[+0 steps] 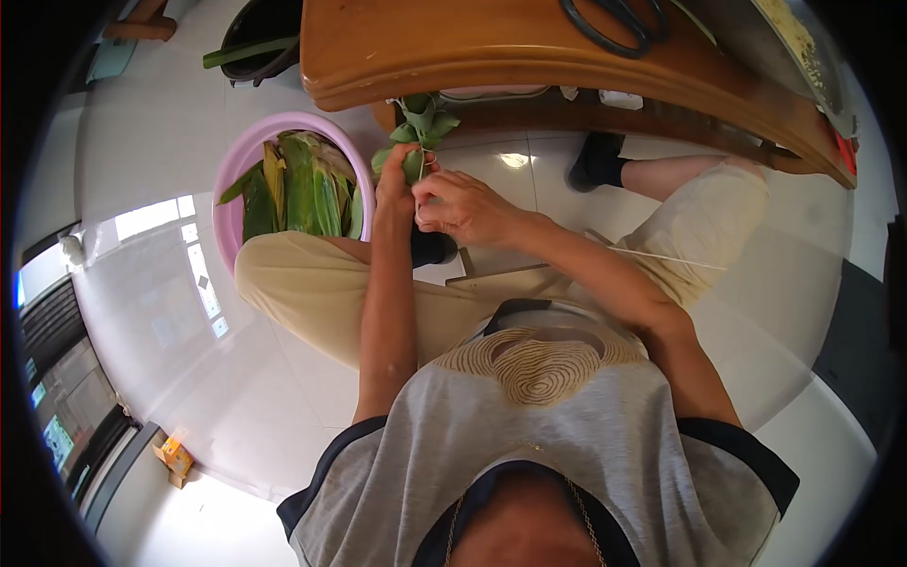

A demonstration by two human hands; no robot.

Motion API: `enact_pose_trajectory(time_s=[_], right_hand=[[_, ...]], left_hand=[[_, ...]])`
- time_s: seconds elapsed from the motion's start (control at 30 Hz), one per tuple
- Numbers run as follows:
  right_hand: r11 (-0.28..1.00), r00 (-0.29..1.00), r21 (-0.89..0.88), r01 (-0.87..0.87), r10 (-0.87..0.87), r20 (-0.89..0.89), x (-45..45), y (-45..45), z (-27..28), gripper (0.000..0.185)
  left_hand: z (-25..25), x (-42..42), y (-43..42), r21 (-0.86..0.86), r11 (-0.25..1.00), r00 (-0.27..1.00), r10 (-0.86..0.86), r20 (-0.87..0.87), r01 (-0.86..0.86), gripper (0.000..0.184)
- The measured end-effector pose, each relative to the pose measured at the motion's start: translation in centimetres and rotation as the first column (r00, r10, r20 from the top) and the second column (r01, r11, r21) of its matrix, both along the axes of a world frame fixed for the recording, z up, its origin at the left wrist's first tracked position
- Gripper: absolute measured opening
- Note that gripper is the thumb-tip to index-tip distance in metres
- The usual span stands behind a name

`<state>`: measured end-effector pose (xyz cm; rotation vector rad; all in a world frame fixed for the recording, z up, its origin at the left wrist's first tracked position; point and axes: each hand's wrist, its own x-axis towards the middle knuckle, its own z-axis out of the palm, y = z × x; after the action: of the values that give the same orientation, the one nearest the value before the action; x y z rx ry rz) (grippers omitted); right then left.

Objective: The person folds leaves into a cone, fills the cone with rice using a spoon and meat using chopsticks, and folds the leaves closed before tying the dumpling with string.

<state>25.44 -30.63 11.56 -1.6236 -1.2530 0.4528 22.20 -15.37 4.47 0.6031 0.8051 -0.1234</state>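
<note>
My left hand (393, 180) is closed around a green leaf-wrapped dumpling (413, 167), which its fingers partly cover. Right beside it, my right hand (468, 208) pinches a thin pale string (421, 163) that runs up along the bundle. More leaf-wrapped dumplings (421, 121) hang in a cluster just above, below the table edge. Another stretch of white string (666, 255) crosses my right thigh.
A pink basin (227, 203) with long green and brown leaves (307, 189) stands on the floor at left. A wooden table (425, 52) carries black-handled scissors (619, 24) and, at far right, a metal tray (827, 71) with yellowish grains. A dark bucket (274, 61) stands behind.
</note>
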Motion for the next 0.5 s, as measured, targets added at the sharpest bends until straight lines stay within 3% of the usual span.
enact_pose_trajectory(time_s=[0.03, 0.07, 0.13, 0.17, 0.23, 0.27, 0.33, 0.4, 0.5], right_hand=[[0.974, 0.944, 0.221, 0.040, -0.109, 0.311, 0.0, 0.5, 0.2, 0.015], [0.974, 0.944, 0.223, 0.042, -0.112, 0.309, -0.1, 0.8, -0.2, 0.015], [0.982, 0.996, 0.187, 0.005, 0.011, -0.087, -0.4, 0.9, -1.5, 0.018], [0.982, 0.996, 0.187, 0.008, 0.009, -0.092, -0.5, 0.4, -1.8, 0.018], [0.990, 0.912, -0.068, 0.122, -0.139, -0.385, -0.5, -1.7, -2.5, 0.024], [0.990, 0.911, -0.071, 0.123, -0.140, -0.389, -0.5, -2.6, -3.2, 0.024], [0.918, 0.773, -0.290, 0.270, -0.386, -0.503, -0.5, -3.6, -4.9, 0.030], [0.930, 0.774, -0.272, 0.246, -0.357, -0.523, -1.3, -3.7, -6.2, 0.033], [0.961, 0.814, -0.257, 0.102, -0.229, -0.534, -2.1, -3.0, -6.2, 0.033]], left_hand=[[0.4, 0.1, -0.1, -0.056, 0.998, 0.999, 0.007, -0.051, -0.010, 0.020], [1.5, 0.3, -0.5, -0.111, 0.994, 0.995, 0.011, -0.104, -0.023, 0.021], [1.9, 0.3, -0.8, -0.064, 0.997, 0.991, 0.030, -0.129, -0.039, 0.022], [0.8, 0.4, -0.4, -0.089, 0.996, 0.997, -0.004, -0.081, -0.003, 0.023], [-0.4, 0.7, -0.4, -0.115, 0.992, 0.999, -0.044, -0.031, 0.040, 0.024], [-0.1, 0.9, -0.9, -0.080, 0.997, 0.998, -0.004, -0.060, 0.000, 0.024], [0.2, 1.2, -1.6, -0.040, 0.998, 0.995, 0.036, -0.092, -0.040, 0.023], [0.4, 1.6, -2.2, 0.077, 0.997, 0.997, 0.036, -0.074, -0.030, 0.022], [-0.8, 1.7, -1.9, 0.064, 0.997, 0.999, 0.044, 0.010, -0.045, 0.019]])
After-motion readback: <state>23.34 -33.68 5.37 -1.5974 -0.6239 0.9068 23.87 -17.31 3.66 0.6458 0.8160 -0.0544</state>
